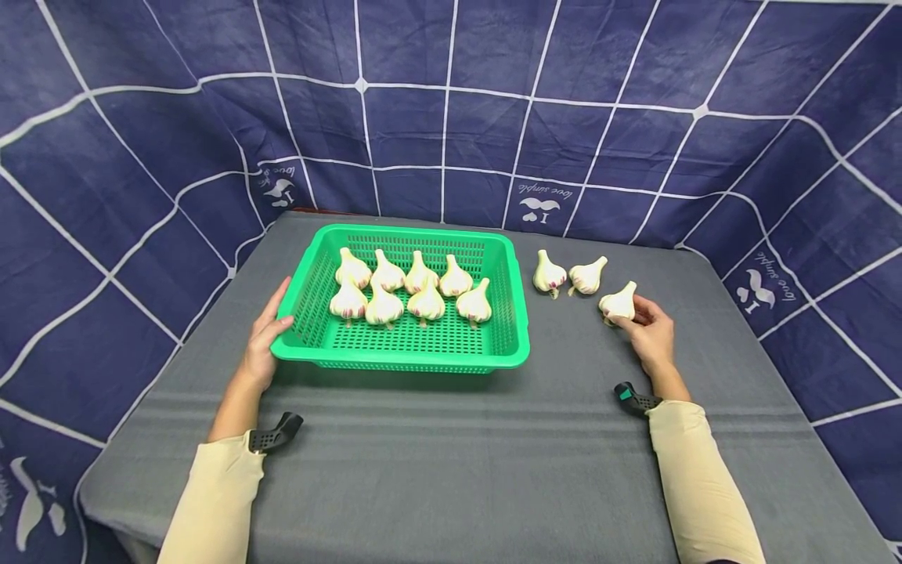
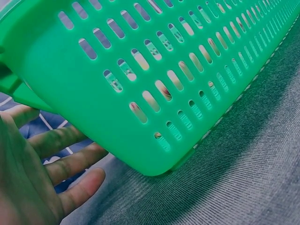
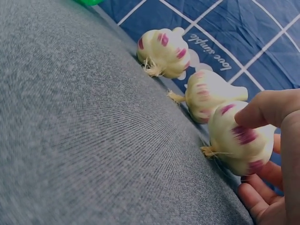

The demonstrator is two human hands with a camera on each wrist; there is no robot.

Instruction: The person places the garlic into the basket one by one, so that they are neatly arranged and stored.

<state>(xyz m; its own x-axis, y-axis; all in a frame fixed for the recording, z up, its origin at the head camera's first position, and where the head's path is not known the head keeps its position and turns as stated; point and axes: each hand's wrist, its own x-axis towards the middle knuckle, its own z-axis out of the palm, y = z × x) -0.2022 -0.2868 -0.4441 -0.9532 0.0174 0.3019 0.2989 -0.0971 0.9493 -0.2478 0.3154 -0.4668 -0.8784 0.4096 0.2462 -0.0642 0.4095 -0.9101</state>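
Observation:
At the left end of a green plastic basket (image 1: pixel 402 360) is my left hand (image 1: pixel 266 333), its thumb at the rim. The left wrist view shows its fingers (image 2: pixel 77 161) extended and spread beside the slotted basket wall (image 2: pixel 93 98). My right hand (image 1: pixel 651 333) holds a garlic bulb (image 1: pixel 617 304) with purple streaks, thumb on one side and fingers round the other. In the right wrist view the held bulb's roots are close over the cloth. Two more garlic bulbs, one nearer (image 1: pixel 587 276) and one farther left (image 1: pixel 549 274), lie in a line towards the basket.
Several garlic bulbs (image 1: pixel 421 301) sit in two rows inside the basket. Grey cloth (image 1: pixel 451 462) covers the table. A blue curtain with white lines (image 1: pixel 486 133) hangs behind and at both sides.

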